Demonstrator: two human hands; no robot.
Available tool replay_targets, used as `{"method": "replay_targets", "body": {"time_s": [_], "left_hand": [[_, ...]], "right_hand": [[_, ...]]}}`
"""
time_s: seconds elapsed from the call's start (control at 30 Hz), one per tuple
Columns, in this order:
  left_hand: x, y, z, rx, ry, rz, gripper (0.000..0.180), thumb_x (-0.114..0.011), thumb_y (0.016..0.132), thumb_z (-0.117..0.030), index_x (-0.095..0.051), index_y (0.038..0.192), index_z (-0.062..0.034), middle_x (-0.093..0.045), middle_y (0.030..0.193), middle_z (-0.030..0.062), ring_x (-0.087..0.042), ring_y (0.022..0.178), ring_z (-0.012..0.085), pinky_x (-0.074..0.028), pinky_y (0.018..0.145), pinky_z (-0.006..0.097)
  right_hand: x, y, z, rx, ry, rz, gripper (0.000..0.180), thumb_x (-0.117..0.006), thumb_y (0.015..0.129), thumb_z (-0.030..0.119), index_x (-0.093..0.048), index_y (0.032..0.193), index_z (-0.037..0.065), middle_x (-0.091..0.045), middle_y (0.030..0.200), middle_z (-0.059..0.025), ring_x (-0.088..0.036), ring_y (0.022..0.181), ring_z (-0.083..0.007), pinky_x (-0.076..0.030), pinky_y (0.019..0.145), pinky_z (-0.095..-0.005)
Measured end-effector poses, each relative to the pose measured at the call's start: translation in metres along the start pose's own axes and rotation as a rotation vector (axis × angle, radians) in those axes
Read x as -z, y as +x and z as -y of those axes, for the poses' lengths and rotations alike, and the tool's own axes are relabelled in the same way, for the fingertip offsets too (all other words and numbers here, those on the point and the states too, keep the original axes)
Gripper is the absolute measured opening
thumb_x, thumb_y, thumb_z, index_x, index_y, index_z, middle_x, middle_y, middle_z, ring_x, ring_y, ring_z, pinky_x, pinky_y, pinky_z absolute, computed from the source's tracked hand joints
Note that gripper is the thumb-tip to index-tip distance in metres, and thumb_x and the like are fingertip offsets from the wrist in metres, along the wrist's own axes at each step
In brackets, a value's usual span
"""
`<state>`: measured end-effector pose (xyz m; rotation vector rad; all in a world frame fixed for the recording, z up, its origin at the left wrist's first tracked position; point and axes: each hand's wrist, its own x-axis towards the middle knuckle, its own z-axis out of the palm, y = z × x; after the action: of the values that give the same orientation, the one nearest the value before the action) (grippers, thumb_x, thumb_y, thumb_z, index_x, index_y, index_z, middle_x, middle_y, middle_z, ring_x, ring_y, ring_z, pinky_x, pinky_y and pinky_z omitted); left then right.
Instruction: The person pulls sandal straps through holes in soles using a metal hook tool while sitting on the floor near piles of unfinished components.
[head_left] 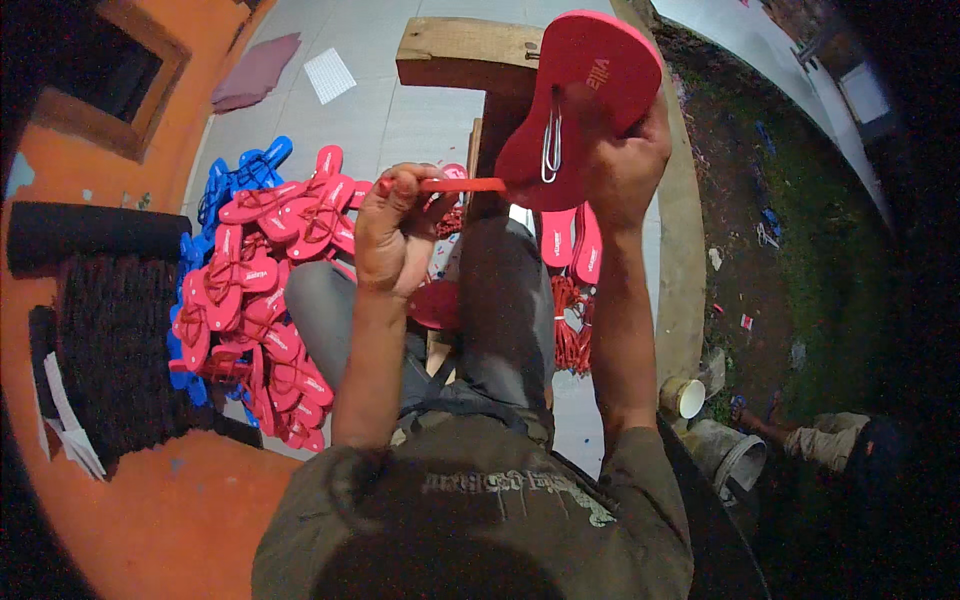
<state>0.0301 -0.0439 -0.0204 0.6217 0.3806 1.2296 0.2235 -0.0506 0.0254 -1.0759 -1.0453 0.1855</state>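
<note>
My right hand (635, 170) grips a pink flip-flop sole (605, 70), raised and tilted at the upper right. A bent, pale wire loop (551, 145) lies against the sole's face, beside the fingers; what holds it there cannot be made out. Pinched in my left hand (393, 235) is a red strap (468, 185), stretched sideways so that its far end meets the sole's lower edge. Below that hand, another pink sole (434, 304) rests by my lap. In front of me stands a wooden block stand (465, 45), partly covered by the raised sole.
On the left lies a heap of pink flip-flops (270, 290), with blue ones (262, 165) behind and beside it. Right of my knee are pink soles (572, 245) and a bundle of red straps (572, 330). Buckets (735, 455) and another person's leg (830, 445) are at the right.
</note>
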Motion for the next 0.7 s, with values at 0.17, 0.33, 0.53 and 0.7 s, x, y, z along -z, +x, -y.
{"method": "replay_targets", "body": {"time_s": [0.17,0.33,0.53,0.7], "left_hand": [[0.017,0.025,-0.012,0.067,-0.252,0.009,0.029,-0.051,0.084,-0.026,-0.051,0.096,-0.0006,-0.055,0.076,0.0041,-0.054,0.076,0.0171,-0.045,0.079,0.032],[-0.053,0.012,-0.002,-0.258,0.58,0.132,0.03,-0.049,0.085,-0.03,-0.052,0.083,-0.0001,-0.045,0.067,0.0027,-0.045,0.063,0.0122,-0.04,0.059,0.026],[-0.064,0.028,-0.002,-0.612,0.986,0.667,0.034,-0.046,0.086,-0.031,-0.051,0.072,0.0002,-0.046,0.063,0.0063,-0.043,0.056,0.0167,-0.033,0.05,0.027],[-0.05,0.037,-0.001,-0.334,0.997,0.792,0.041,-0.042,0.086,-0.037,-0.053,0.07,-0.0004,-0.048,0.063,0.0076,-0.045,0.055,0.0162,-0.035,0.049,0.027]], "right_hand": [[0.004,0.012,0.024,-0.097,0.134,0.155,0.028,-0.065,0.07,0.005,-0.055,0.095,0.001,-0.061,0.087,-0.0086,-0.059,0.078,-0.0143,-0.047,0.07,-0.0272],[0.016,0.015,0.017,-0.148,0.175,0.184,0.032,-0.064,0.07,0.002,-0.053,0.1,-0.001,-0.061,0.09,-0.0094,-0.059,0.079,-0.0151,-0.048,0.071,-0.0272],[0.014,0.019,0.02,-0.137,0.158,0.215,0.034,-0.066,0.07,0.004,-0.053,0.1,-0.001,-0.061,0.091,-0.0092,-0.06,0.079,-0.0152,-0.048,0.071,-0.0276],[0.016,0.019,0.02,-0.192,0.093,0.244,0.033,-0.067,0.07,0.008,-0.054,0.099,-0.001,-0.061,0.092,-0.0085,-0.06,0.08,-0.0147,-0.048,0.072,-0.0277]]}}
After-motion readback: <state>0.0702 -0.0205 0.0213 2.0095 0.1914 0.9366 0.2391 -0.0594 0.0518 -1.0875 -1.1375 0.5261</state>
